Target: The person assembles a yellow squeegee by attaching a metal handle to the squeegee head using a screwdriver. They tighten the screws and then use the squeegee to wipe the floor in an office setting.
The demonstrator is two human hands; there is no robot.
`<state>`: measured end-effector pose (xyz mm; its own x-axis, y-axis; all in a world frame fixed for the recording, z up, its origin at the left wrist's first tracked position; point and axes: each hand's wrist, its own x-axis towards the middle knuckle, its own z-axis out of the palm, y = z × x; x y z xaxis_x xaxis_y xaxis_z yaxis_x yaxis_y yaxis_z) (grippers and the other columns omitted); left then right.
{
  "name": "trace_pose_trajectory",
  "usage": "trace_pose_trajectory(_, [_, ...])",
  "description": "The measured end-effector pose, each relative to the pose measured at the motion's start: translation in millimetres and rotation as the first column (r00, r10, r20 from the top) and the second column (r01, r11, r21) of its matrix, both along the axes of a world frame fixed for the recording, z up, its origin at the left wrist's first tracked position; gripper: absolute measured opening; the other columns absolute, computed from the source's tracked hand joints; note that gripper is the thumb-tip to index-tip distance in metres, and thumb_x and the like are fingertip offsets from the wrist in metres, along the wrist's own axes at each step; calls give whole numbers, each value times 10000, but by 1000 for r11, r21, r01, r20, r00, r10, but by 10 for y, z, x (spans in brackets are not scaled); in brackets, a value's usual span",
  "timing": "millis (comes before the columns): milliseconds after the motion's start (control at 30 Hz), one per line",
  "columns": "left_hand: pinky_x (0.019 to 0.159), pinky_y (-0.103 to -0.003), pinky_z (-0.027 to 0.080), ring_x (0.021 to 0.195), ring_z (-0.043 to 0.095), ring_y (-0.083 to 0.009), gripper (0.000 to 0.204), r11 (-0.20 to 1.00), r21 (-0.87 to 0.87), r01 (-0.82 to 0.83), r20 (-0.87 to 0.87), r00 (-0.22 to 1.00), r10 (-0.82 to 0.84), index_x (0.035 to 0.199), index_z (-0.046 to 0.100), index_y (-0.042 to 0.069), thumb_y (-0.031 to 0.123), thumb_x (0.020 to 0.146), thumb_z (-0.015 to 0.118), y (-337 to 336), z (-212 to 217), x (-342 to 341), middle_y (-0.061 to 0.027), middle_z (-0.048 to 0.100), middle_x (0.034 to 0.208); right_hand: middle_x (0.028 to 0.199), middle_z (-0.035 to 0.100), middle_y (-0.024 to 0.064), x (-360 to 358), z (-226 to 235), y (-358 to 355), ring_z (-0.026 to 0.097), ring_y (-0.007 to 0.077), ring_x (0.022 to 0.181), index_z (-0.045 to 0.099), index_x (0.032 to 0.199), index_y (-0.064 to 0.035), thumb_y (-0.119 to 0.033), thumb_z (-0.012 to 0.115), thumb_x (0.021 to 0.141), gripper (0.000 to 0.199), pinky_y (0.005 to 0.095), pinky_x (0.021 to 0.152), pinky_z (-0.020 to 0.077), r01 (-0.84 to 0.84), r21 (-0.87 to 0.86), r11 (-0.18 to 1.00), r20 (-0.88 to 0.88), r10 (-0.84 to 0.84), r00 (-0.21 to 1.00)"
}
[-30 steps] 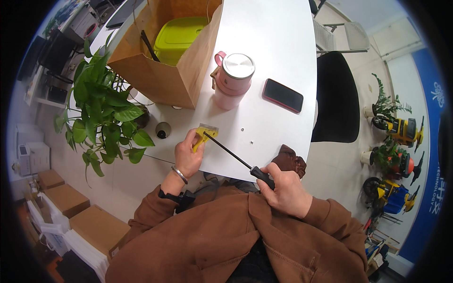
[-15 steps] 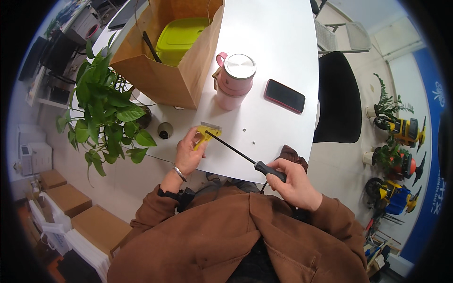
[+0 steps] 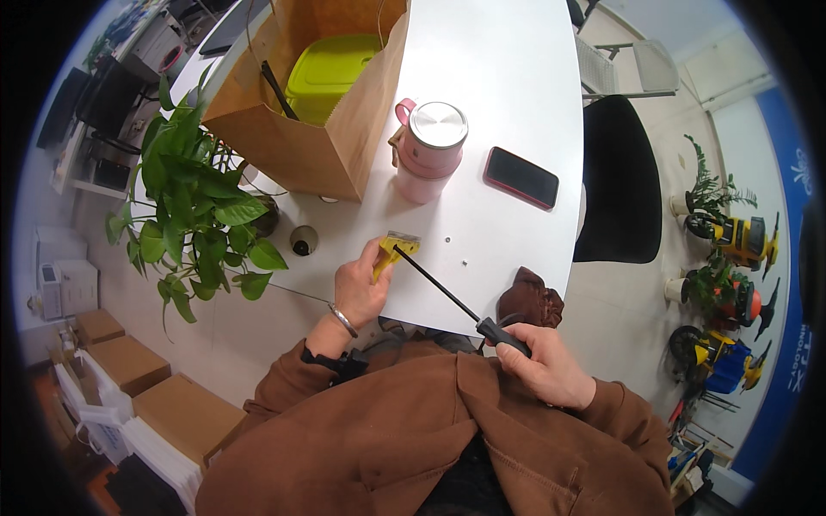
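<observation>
My left hand (image 3: 360,288) holds a small yellow part (image 3: 392,251) down on the white table (image 3: 508,95) near its front edge. My right hand (image 3: 544,365) grips the dark handle of a long black screwdriver (image 3: 447,297). The shaft runs up and left, and its tip meets the yellow part. A bracelet circles my left wrist. Two tiny screws (image 3: 456,249) lie on the table just right of the part.
A pink mug with a metal lid (image 3: 430,150) and a dark phone (image 3: 521,178) stand behind the part. A brown paper bag (image 3: 297,146) holds a lime-green box (image 3: 327,73). A leafy plant (image 3: 194,206) is at left, a black chair (image 3: 621,181) at right, cardboard boxes (image 3: 129,365) below left.
My right hand has drawn back toward my body and lower right with the screwdriver handle. The left hand and yellow part stay put.
</observation>
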<state>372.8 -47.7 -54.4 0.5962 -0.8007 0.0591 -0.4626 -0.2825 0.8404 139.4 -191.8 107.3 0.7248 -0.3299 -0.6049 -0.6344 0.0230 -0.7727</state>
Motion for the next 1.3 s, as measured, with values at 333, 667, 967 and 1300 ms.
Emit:
trace_pose_trajectory(333, [471,-217,434,566,483,-59,368,997,-61,-49,-516,857,11,1236,486,5,-23,874,552,-85,68,16,-40,620,823,642,578,139,-77,-220,167,586,305,516,549,978,29,-186,639,857,263,396,468,475,-214,-749,626,39,365,930])
trace_pose_trajectory(667, [464,-214,438,571,505,-46,378,999,-9,-32,-547,837,22,1235,524,20,-23,863,575,-31,107,126,-48,664,872,674,594,80,-20,-242,10,557,126,541,560,981,31,-209,642,880,272,311,449,438,-24,-305,952,205,90,975])
trace_pose_trajectory(967, [458,-213,436,556,503,-46,379,999,-33,-23,-597,802,-2,1243,536,23,-13,870,588,35,73,217,-36,671,870,586,574,159,-68,-311,32,583,320,507,587,929,36,-184,634,868,233,391,476,452,-232,-610,758,-11,285,959])
trace_pose_trajectory(1300, [485,-215,466,562,576,-101,421,988,-156,-17,-767,632,-111,1303,470,1,32,905,603,11,75,247,-90,677,988,606,599,121,-25,-230,48,604,298,513,554,1075,-4,-168,659,847,300,391,477,464,-182,-687,704,73,315,946])
